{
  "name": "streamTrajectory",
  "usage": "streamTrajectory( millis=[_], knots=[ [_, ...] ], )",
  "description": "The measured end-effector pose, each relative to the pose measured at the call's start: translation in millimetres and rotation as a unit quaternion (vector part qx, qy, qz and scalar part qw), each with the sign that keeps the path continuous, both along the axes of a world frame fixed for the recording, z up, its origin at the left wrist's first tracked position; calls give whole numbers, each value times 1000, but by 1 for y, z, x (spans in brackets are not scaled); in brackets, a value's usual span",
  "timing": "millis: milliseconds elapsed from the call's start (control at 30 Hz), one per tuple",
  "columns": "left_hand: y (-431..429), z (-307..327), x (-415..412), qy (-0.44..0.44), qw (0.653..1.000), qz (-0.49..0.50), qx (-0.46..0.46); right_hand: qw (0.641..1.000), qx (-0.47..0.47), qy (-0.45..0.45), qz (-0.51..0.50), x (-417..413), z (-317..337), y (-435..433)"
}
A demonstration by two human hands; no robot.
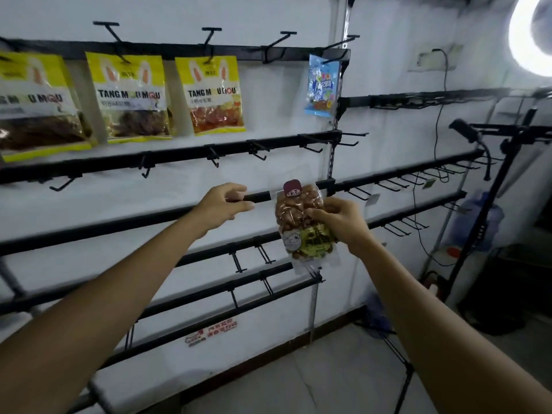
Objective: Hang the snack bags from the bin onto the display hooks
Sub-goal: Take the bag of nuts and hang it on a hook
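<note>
Left hand (222, 206): reaching out to the third rail (257, 196), fingers curling over it and thumb closing underneath, pinching the bar.
Right hand (337, 219): holding the snack bag (294, 210) by its right edge, thumb and fingertips pinching the clear film, the other fingers curling behind.
Snack bag: hanging upright in the right hand, just right of the left hand, its dark red header overlapping the third rail; brown nuts showing through, yellow label low down.
In the way: the bag is covering that stretch of rail, so any hook behind it is hiding; the bag's bottom edge is overlapping the fourth rail (209, 253) and its hooks.
Top rail (179, 50): carrying three yellow bags (131, 97) side by side and one small blue bag (322, 85) at the right end, with a bare hook (280, 40) between them.
Second rail (179, 155): bare hooks sticking out along it, well above both hands.
Right side: more racks of hooks (403, 183) running off along the wall, a black stand (490, 204) standing in front, a blue water jug (478, 222) behind it, a ring light (531, 37) glaring at the top corner.
Wall base: a red sticker (209, 333) showing low down.
</note>
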State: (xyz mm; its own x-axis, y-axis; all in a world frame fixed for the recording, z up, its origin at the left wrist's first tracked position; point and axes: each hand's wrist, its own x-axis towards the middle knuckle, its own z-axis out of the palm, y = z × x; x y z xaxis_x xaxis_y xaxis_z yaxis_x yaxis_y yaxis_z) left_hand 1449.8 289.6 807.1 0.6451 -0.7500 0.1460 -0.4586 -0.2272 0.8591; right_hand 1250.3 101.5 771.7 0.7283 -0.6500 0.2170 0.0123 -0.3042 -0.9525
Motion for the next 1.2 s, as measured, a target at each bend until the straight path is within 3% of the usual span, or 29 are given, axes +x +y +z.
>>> streamTrajectory(
  millis=[133, 300, 567, 800, 967, 1200],
  knots=[
    [-17, -9, -27, 108, 993, -51, 14, 995, 70, -59, 51, -6, 6, -7],
    [-38, -2, -44, 202, 974, -57, -89, 987, 106, -92, 84, 2, 10, -12],
    [-64, -2, -41, 170, 978, -29, -115, 989, 100, -80, 79, 9, 4, -33],
    [-112, -20, -26, 99, 989, -64, -90, 986, 116, -117, -1, 13, 15, -79],
    [-164, -37, -12, 113, 984, -99, -93, 993, 74, -76, -41, 18, 25, -126],
    [-239, -44, 2, 132, 975, -155, -91, 990, 52, -85, -98, 24, 25, -183]
  ],
)
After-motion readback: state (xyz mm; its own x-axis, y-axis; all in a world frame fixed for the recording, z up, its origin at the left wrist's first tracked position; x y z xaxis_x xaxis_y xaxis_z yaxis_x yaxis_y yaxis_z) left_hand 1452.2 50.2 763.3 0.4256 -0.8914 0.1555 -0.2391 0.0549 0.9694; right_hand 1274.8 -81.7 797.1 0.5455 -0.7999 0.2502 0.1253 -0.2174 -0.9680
